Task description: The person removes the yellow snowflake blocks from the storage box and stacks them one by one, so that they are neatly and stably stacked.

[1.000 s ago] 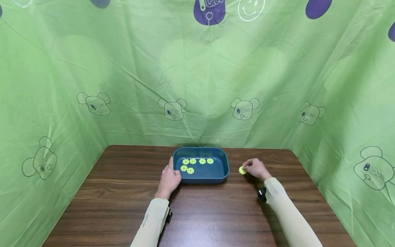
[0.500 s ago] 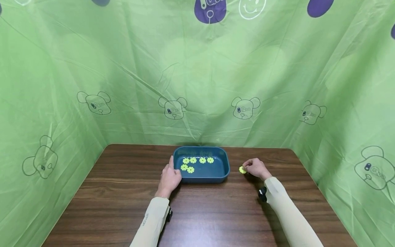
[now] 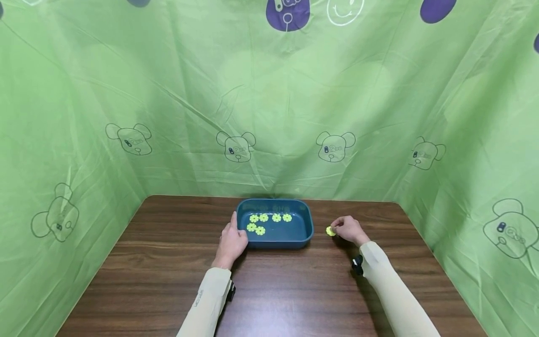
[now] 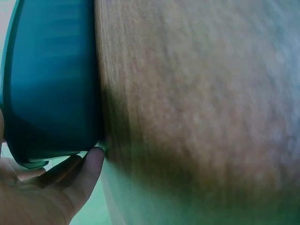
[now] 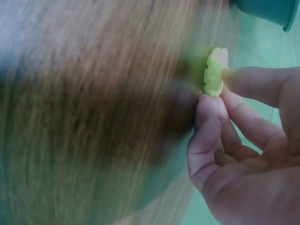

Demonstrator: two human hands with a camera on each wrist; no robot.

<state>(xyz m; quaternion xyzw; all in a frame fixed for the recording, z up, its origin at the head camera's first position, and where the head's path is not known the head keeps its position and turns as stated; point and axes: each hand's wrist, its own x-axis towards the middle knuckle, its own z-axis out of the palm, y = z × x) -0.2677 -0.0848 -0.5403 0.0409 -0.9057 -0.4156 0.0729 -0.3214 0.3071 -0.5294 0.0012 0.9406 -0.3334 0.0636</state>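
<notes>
A dark blue plastic tray (image 3: 290, 234) stands at the back middle of the table, with several yellow-green flower-shaped discs (image 3: 260, 230) lying inside on its left half. My left hand (image 3: 230, 242) holds the tray's near left corner, the thumb at the rim and the index finger stretched along the left side. In the left wrist view, its fingers (image 4: 91, 171) press against the outer wall. To the tray's right, my right hand (image 3: 350, 230) pinches one flower-shaped disc (image 5: 215, 71) between thumb and fingertips, close to the tabletop. Whether that disc touches the wood, I cannot tell.
The dark wooden table (image 3: 278, 299) carries the tray. A green printed curtain (image 3: 286, 103) closes off the back and both sides, right behind the tray. A corner of the tray shows at the top of the right wrist view.
</notes>
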